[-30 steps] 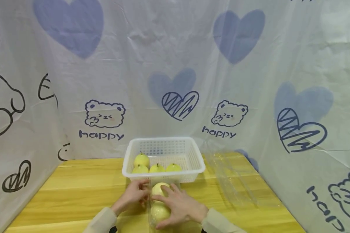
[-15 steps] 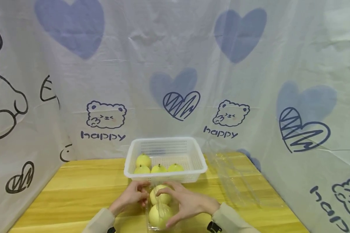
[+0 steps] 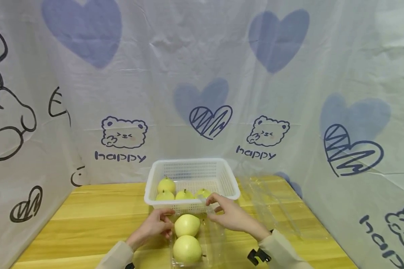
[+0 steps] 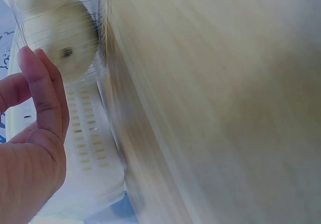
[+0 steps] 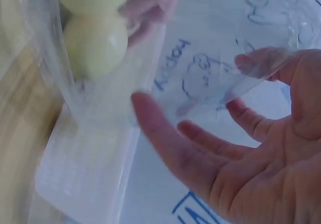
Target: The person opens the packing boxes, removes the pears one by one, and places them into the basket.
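Two yellow-green pears [image 3: 187, 249] lie one behind the other in a clear plastic box [image 3: 172, 257] in front of the basket. My left hand [image 3: 153, 226] grips the box's left edge near its far corner; in the left wrist view, fingers [image 4: 44, 93] touch the clear wall beside a pear [image 4: 75, 38]. On the right, my right hand [image 3: 233, 216] pinches the raised lid [image 3: 218, 239] near its far end. The right wrist view shows the thumb and fingers on opposite sides of the lid's thin edge. The lid's outline is faint because it is transparent.
A white perforated basket [image 3: 192, 161] with several pears [image 3: 166, 185] stands just beyond the box. More clear plastic packaging [image 3: 279, 213] lies at the right of the wooden table [image 3: 87, 216]. A printed curtain [image 3: 175, 56] encloses the back and sides.
My right hand has moved from over the pears to the right and farther away, drawing the lid up and off them. The left hand stays at the box's left edge.
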The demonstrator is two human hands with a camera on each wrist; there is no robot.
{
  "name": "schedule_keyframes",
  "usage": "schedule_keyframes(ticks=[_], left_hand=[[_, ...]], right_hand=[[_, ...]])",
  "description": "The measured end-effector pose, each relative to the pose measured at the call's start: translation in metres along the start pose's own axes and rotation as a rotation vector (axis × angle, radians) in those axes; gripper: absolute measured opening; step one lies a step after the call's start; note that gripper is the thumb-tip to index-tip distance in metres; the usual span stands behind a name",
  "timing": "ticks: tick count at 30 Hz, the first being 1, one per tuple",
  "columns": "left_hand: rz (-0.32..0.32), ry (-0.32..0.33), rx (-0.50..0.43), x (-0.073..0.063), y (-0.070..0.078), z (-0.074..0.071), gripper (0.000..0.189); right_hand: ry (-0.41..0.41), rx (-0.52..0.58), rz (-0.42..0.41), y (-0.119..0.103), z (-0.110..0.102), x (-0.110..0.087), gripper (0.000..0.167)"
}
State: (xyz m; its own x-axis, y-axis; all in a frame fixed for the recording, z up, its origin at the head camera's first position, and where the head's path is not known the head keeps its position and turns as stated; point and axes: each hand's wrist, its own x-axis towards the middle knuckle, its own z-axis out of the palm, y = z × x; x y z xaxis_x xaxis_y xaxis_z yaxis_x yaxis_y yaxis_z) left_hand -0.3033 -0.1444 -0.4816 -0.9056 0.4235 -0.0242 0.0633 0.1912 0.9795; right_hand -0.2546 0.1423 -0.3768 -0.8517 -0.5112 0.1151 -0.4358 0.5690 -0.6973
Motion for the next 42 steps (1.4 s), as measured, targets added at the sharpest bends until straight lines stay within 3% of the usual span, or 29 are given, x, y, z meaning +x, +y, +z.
schedule_keyframes(ticks=[4, 6, 11, 15, 25, 29, 31, 36, 42], left_hand=[[-0.002, 0.003, -0.004, -0.002, -0.001, 0.000, 0.058], [-0.006, 0.007, -0.004, -0.002, -0.001, -0.001, 0.057], [-0.007, -0.002, -0.010, -0.003, -0.002, -0.003, 0.058], [-0.004, -0.005, -0.017, -0.003, -0.002, -0.004, 0.058], [0.004, 0.032, -0.038, 0.000, -0.005, -0.002, 0.057], [0.008, 0.084, -0.048, 0.000, -0.007, 0.000, 0.053], [0.010, 0.109, -0.051, 0.001, -0.008, 0.001, 0.044], [0.028, 0.138, -0.024, 0.002, -0.007, 0.002, 0.015], [0.042, 0.137, 0.003, 0.001, -0.002, 0.003, 0.007]], right_hand=[[-0.036, 0.060, 0.069, 0.008, -0.015, -0.006, 0.046], [-0.077, 0.076, 0.108, 0.012, -0.024, -0.011, 0.050], [-0.184, 0.045, 0.194, 0.031, -0.047, -0.025, 0.043], [-0.229, -0.011, 0.247, 0.050, -0.050, -0.030, 0.040], [-0.151, -0.076, 0.356, 0.082, -0.032, -0.028, 0.041], [-0.137, -0.247, 0.363, 0.087, -0.026, -0.023, 0.037], [-0.143, -0.282, 0.372, 0.090, -0.023, -0.021, 0.036], [-0.135, -0.238, 0.372, 0.092, -0.016, -0.016, 0.039], [-0.055, -0.198, 0.201, 0.085, -0.011, -0.008, 0.034]])
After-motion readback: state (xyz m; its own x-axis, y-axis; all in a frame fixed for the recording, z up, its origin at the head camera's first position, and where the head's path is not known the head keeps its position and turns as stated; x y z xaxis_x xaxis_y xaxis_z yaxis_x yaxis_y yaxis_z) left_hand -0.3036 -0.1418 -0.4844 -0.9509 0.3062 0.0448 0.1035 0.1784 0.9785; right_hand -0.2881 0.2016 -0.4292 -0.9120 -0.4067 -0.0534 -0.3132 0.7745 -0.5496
